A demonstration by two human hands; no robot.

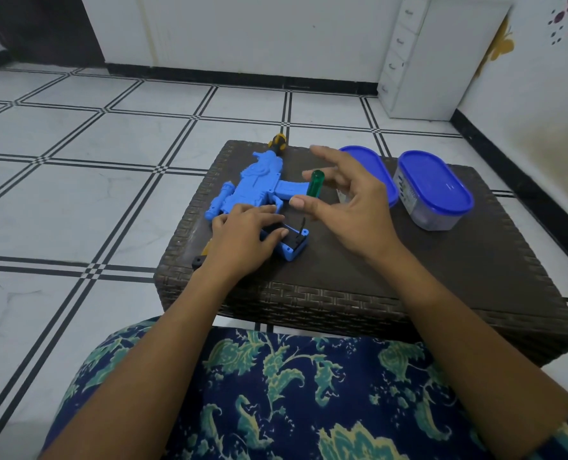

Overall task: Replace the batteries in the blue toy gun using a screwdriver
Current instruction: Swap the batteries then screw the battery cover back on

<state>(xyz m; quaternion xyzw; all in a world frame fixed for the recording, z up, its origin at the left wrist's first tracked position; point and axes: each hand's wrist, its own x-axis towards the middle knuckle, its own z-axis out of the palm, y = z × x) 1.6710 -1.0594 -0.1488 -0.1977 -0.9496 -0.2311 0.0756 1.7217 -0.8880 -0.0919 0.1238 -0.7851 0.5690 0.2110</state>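
Slippage threatens: right hand (349,210), fingers spread, loosely surrounds the upright green screwdriver (315,184), grip unclear, so it could topple. Left hand (242,234) presses flat on the blue toy gun (259,184), left on the table (375,260).

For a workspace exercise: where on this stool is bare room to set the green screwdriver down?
Bare: front right of the stool top, bordered by right hand, lidded container and front edge. Crowded: back left, with blue toy gun and battery box under left hand.
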